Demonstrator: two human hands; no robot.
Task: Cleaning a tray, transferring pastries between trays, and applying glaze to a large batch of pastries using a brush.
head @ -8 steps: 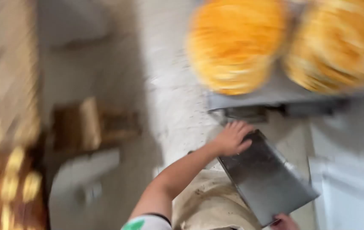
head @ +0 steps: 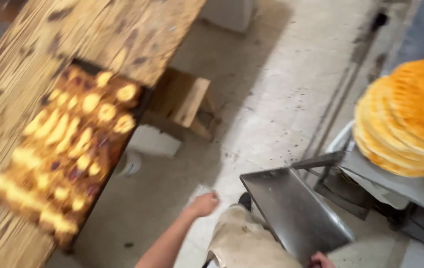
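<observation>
My right hand (head: 321,260) shows only at the bottom edge, gripping the near corner of an empty flat metal tray (head: 291,213) that hangs tilted beside my leg. My left hand (head: 203,204) swings free to the left of that tray, not touching it, fingers loosely curled and holding nothing. It hangs over the concrete floor (head: 271,89). My light apron (head: 244,243) lies between the two arms.
A dark baking tray of yellow-topped pastry (head: 63,149) rests on a wooden table (head: 48,34) at the left. A wooden stool (head: 184,101) and a white container (head: 131,163) stand below the table's edge. A tall stack of golden flatbreads (head: 410,119) sits on a metal stand (head: 420,191) at right.
My left hand has come off the metal tray's top edge and moved left. The view has swung left, bringing in the wooden table and pastry tray.
</observation>
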